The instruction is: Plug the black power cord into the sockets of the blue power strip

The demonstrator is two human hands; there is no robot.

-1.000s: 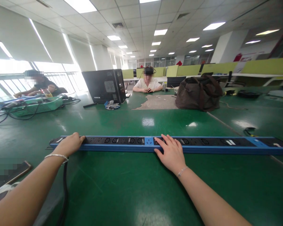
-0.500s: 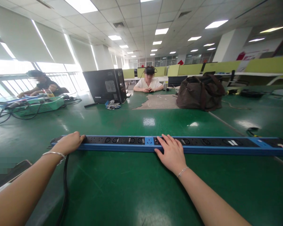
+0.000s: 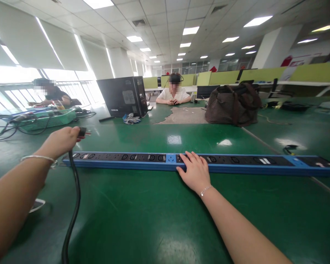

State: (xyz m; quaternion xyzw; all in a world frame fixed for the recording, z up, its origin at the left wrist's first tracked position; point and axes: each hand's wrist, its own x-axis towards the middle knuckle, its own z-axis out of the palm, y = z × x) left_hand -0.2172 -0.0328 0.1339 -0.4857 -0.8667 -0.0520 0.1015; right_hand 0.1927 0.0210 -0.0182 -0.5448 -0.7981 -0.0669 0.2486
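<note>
A long blue and black power strip (image 3: 143, 161) lies across the green table, with a row of sockets along its top. My right hand (image 3: 195, 171) spans it just right of a blue socket, thumb at the near edge and fingers over the top. Above the strip's left end, my left hand (image 3: 61, 141) is closed around a black power plug (image 3: 83, 132). The metal prongs point right, clear of the sockets. From this hand a thick black cord (image 3: 76, 194) hangs down past the near side of the strip.
Farther back stand a black computer tower (image 3: 121, 97), grey work gloves (image 3: 131, 118) and a brown bag (image 3: 225, 106). A green basket (image 3: 49, 119) with cables sits at left. One person (image 3: 173, 96) sits opposite, another (image 3: 53, 96) at far left.
My left hand has lifted off the strip's left end, moving up and left with the plug, which now shows its prongs. My right hand stays on the strip.
</note>
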